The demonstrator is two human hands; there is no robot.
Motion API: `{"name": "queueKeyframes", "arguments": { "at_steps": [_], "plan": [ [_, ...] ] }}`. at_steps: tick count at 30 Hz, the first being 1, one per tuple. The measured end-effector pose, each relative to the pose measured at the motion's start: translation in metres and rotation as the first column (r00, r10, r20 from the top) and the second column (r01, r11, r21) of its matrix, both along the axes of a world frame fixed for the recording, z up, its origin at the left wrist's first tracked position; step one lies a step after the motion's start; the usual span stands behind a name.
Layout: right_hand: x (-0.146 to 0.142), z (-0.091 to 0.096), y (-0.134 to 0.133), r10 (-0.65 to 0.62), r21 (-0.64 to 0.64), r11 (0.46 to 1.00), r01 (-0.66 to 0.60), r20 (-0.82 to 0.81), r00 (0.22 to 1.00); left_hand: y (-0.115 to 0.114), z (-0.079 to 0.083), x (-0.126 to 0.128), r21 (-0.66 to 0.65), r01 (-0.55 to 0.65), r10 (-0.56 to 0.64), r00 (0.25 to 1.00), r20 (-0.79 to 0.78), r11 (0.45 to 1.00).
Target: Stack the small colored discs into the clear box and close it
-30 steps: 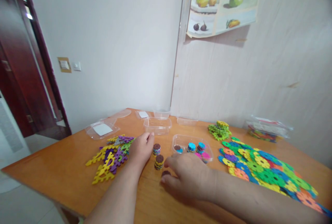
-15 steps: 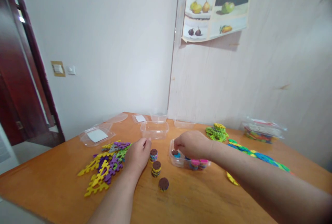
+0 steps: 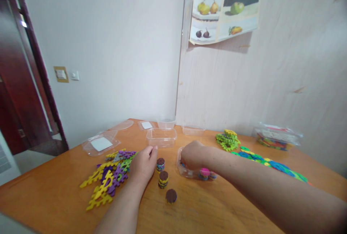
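Observation:
My left hand (image 3: 143,163) rests on the wooden table (image 3: 54,194), fingers loosely together, holding nothing, just left of a small stack of round discs (image 3: 160,164). Two more disc stacks (image 3: 163,179) (image 3: 171,195) stand in a line toward me. My right hand (image 3: 193,155) reaches into a clear shallow tub (image 3: 189,172) that holds more coloured discs; its fingers curl down inside, and what they touch is hidden. A pile of yellow, purple and green foam pieces (image 3: 108,176) lies left of my left hand.
Empty clear tubs (image 3: 161,137) and lids (image 3: 101,143) sit at the back of the table. A green stack of flower-shaped pieces (image 3: 227,139), a spread of coloured ones (image 3: 271,163) and a clear bag (image 3: 278,136) lie at the right. A wall stands close behind.
My right hand left a disc stack on the table near me, moved away to the clear tub, and now dips lower inside it. My left hand has stayed put.

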State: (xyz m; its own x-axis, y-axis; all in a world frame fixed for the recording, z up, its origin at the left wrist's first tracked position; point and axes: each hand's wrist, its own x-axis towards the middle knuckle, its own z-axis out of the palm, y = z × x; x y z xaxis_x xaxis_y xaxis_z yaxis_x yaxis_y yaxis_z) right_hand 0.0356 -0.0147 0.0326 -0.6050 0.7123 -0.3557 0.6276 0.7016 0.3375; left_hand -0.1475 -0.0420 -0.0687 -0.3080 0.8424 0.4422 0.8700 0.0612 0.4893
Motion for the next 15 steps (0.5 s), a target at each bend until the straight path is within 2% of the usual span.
{"name": "queueKeyframes", "arguments": {
  "at_steps": [5, 11, 15],
  "plan": [
    [0.005, 0.000, 0.000, -0.014, 0.013, 1.000, 0.015, -0.035, 0.999, 0.000, -0.001, -0.001, 0.002, 0.004, -0.004, 1.000, 0.001, 1.000],
    [0.015, -0.001, 0.009, -0.021, 0.081, 0.996, 0.036, -0.179, 0.984, 0.000, -0.001, -0.001, -0.002, 0.000, 0.000, 1.000, -0.003, 1.000],
    [0.022, 0.005, -0.005, 0.008, 0.149, 0.988, 0.041, -0.315, 0.949, 0.001, -0.003, 0.000, 0.016, 0.005, -0.005, 1.000, 0.015, 1.000]
  ]
}}
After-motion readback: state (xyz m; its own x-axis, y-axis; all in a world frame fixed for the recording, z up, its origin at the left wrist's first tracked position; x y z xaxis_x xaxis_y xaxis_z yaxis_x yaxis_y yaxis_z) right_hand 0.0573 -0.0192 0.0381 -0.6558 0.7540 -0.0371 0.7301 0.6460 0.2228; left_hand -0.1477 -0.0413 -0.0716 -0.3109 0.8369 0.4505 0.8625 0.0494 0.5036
